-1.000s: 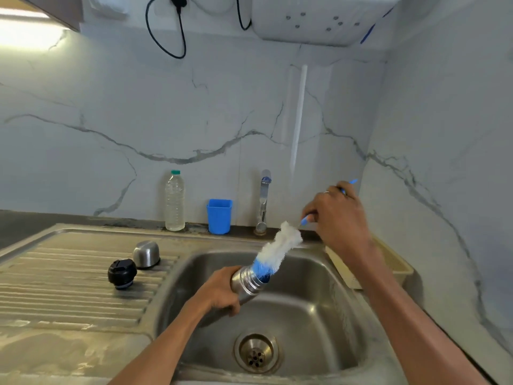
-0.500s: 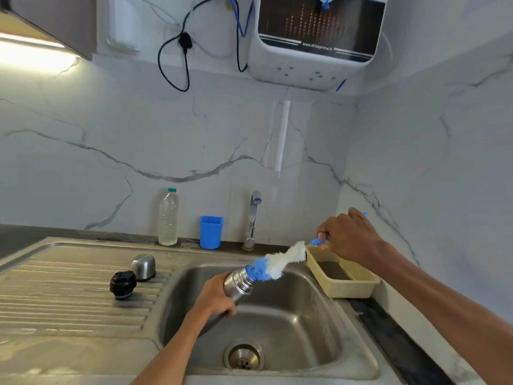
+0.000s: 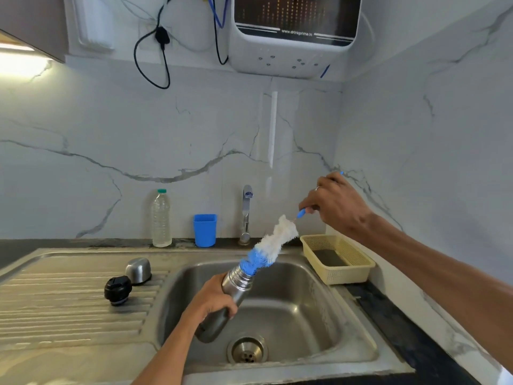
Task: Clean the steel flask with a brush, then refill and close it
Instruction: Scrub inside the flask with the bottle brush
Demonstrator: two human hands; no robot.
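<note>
Since half a second ago, more of the brush (image 3: 273, 244) has come out of the steel flask (image 3: 229, 297); only its blue tip sits in the mouth and the right hand (image 3: 334, 205) is higher. The left hand (image 3: 212, 300) is wrapped firmly round the flask's middle, tilting it mouth-up over the sink (image 3: 358, 340), likely so drips fall into the basin. The right hand pinches the thin blue handle, arm stretched forward along the flask's axis. Both caps, the black stopper (image 3: 118, 290) and steel cup lid (image 3: 138, 270), wait on the drainboard (image 3: 55, 309).

Brush (image 3: 273, 244) tip in tilted flask (image 3: 228, 300)
</note>
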